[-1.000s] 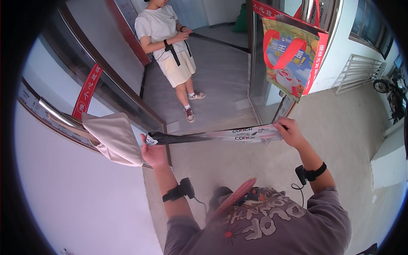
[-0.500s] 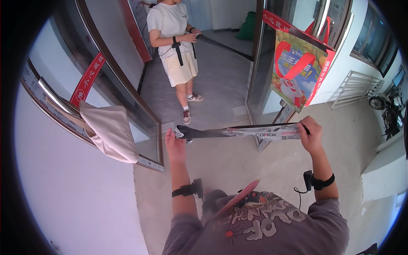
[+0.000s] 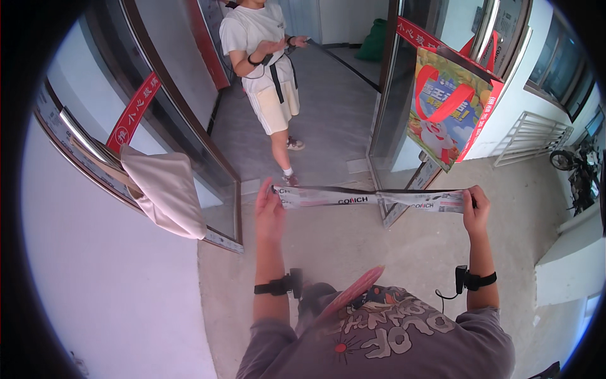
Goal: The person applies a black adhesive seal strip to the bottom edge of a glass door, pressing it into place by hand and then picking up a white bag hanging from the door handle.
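Observation:
A strip of printed protective film (image 3: pixel 328 198), white with a dark edge, is stretched roughly level in front of me between my two hands. Its left end is pinched in my left hand (image 3: pixel 270 211), slightly blurred by motion. Closed around the opposite end is my right hand (image 3: pixel 477 207). The printed face lies fairly flat, with a dark fold near the middle. Beyond it, in the doorway, stands a person (image 3: pixel 268 76) in a white top and pale shorts. One of that person's hands holds a long dark strip (image 3: pixel 344 65) running to the right door; the other is raised.
Glass doors stand open on both sides. A pale cloth bag (image 3: pixel 165 189) hangs from the left handle, a colourful shopping bag (image 3: pixel 449 104) from the right door. Right of these are a white metal rack (image 3: pixel 533 140) and a motorcycle (image 3: pixel 571 167). A green sack (image 3: pixel 374 41) lies behind.
The left part of my film strip, bunched and dark before, is now spread with its printed side showing. My right hand has moved slightly right. The other person has raised one hand off the dark strip.

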Motion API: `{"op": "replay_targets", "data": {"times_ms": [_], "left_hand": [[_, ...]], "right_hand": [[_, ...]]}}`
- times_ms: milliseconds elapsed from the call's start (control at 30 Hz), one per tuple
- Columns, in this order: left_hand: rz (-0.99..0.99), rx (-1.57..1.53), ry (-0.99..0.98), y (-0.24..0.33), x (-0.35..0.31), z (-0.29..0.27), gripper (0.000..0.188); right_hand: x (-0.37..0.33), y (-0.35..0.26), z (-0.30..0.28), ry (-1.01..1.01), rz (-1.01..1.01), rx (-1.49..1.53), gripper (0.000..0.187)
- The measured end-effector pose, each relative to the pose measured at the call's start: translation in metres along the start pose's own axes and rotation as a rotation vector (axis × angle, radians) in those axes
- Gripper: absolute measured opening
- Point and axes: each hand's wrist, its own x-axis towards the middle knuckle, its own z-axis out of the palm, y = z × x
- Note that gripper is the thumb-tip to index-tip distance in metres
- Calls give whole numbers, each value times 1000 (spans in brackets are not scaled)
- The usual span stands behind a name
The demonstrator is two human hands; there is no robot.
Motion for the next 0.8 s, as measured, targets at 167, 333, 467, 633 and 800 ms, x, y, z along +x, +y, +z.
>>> {"op": "replay_targets", "data": {"times_ms": [167,333,467,633,800], "left_hand": [[-39,-132,75,-16,-4,1,30],[-121,-215,-2,-18,-15,30,21],[-119,-236,41,-16,-7,26,21],[-58,-144,15,-9,-5,22,26],[128,297,96,-19,-10,-3,17]], "right_hand": [[-11,6,5,63,76,27,11],[-26,17,16,52,117,31,15],[-29,21,22,26,132,73,17],[-33,28,29,33,152,78,19],[-45,32,27,50,136,65,17]]}}
